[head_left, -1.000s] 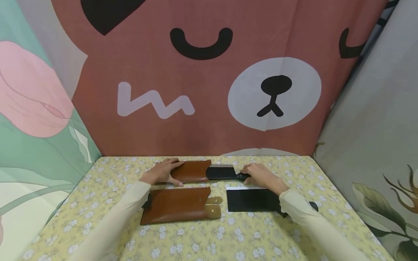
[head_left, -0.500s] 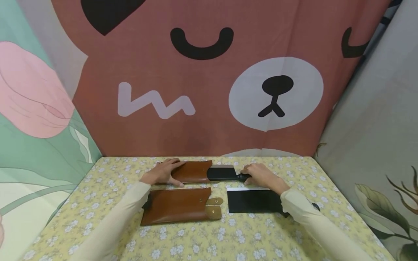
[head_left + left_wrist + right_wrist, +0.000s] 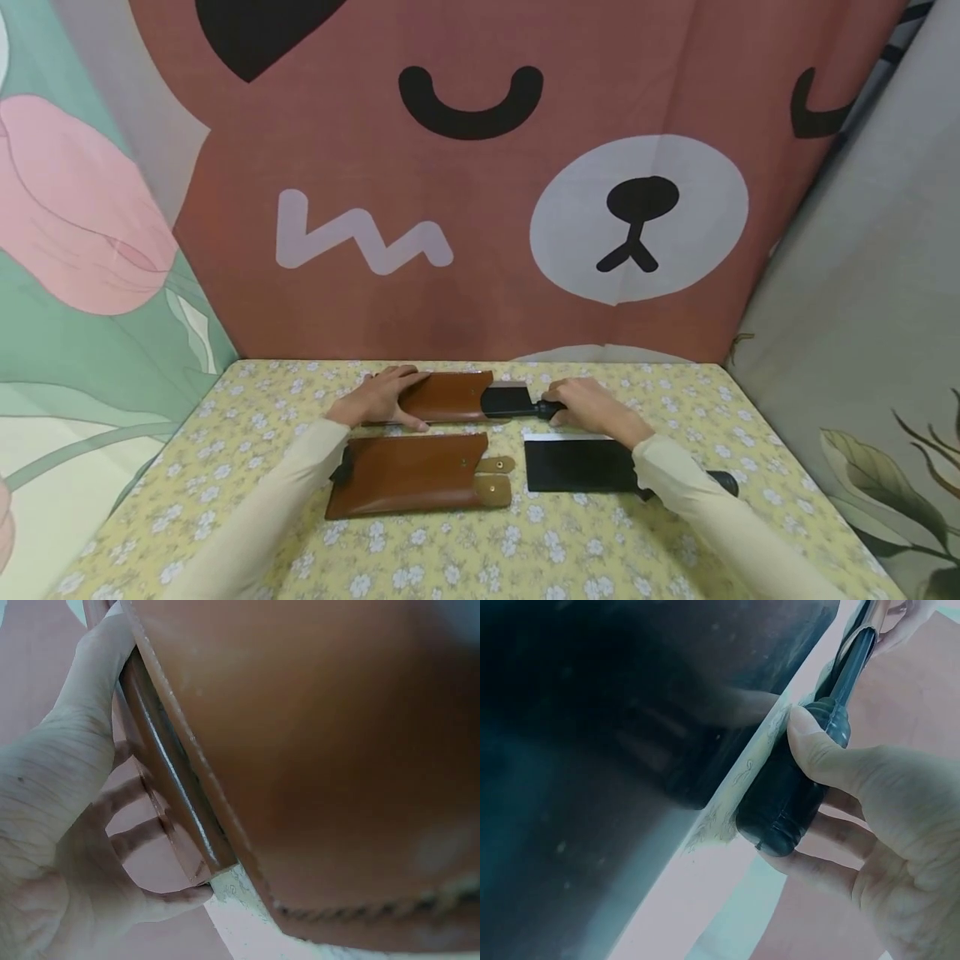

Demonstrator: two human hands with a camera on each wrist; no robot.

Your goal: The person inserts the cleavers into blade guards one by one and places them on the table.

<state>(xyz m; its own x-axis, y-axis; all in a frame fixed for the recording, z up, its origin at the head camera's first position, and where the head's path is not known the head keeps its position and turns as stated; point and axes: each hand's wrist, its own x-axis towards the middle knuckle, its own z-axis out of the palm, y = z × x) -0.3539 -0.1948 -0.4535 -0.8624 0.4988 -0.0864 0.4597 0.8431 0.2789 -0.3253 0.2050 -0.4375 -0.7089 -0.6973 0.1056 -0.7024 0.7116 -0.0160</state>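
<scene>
Near the back of the table, my left hand [image 3: 378,398] grips the left part of a brown leather sheath [image 3: 453,394], thumb along its near edge, fingers over the far side. A cleaver [image 3: 505,402] with a dark blade sits partly inside that sheath, its rest showing at the right mouth. My right hand [image 3: 592,406] holds the cleaver's black handle [image 3: 780,799] between thumb and fingers. In front lies a second brown sheath [image 3: 412,473] with two snap straps at its right end. A second black cleaver [image 3: 577,465] lies flat under my right forearm, which hides part of its handle.
A yellow flowered cloth [image 3: 420,567] covers the table. Behind stands a reddish-brown curtain [image 3: 480,317] with a bear print, close to the back edge. Patterned curtains hang on the left and right sides.
The held cleaver has slid left, deeper into the far sheath, so less blade shows. My right hand has moved left with its handle, while my left hand keeps its hold on the sheath.
</scene>
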